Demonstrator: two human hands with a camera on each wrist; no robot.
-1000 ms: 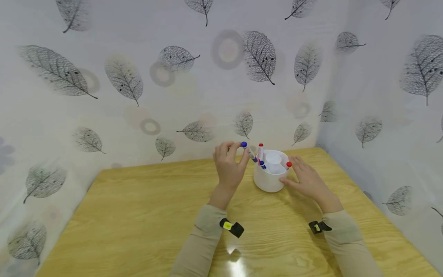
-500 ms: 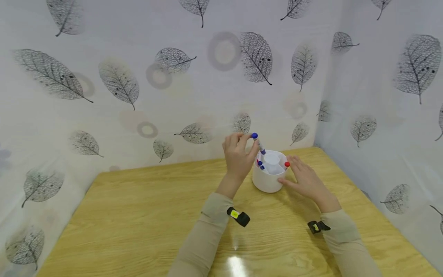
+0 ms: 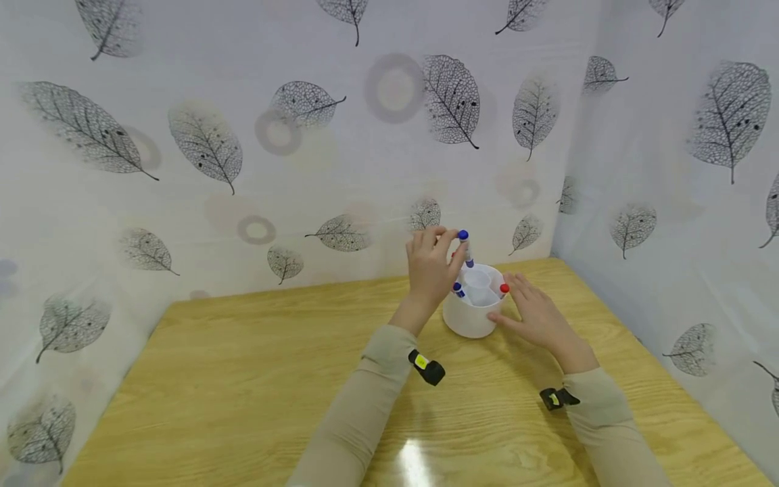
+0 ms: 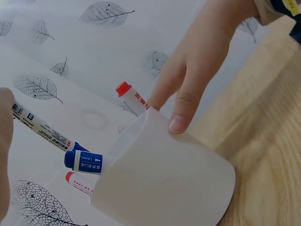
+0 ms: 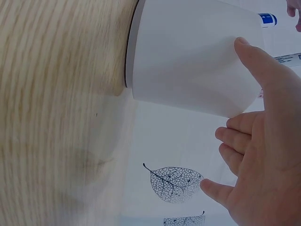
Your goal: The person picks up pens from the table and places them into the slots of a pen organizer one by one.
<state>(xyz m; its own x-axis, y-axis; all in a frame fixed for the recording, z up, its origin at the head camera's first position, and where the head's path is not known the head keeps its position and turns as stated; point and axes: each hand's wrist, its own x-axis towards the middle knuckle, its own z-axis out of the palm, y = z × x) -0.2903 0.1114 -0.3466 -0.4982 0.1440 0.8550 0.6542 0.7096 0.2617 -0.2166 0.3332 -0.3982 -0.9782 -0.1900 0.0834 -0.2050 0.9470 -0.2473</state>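
Observation:
My left hand [image 3: 431, 270] pinches a blue-capped marker [image 3: 467, 251] near its cap. The marker points down, nearly upright, over the far left part of a round white pen holder [image 3: 468, 321] with compartments. In the left wrist view its lower end lies behind a blue marker [image 4: 84, 162] that stands in the holder. Two red-capped markers also stand there, one at the right [image 4: 131, 99] and one at the left [image 4: 80, 183]. My right hand [image 3: 541, 321] rests against the holder's right side, thumb on its wall and fingers fairly straight.
The holder stands on a wood-grain table [image 3: 255, 379], near its far right corner. A leaf-patterned covering [image 3: 365, 169] rises behind the table and along its right side. Black straps with cameras sit at both wrists.
My left hand has moved right and slightly up with the blue-capped marker, from beside the holder to over it. The marker has turned more upright. My right hand stays at the holder.

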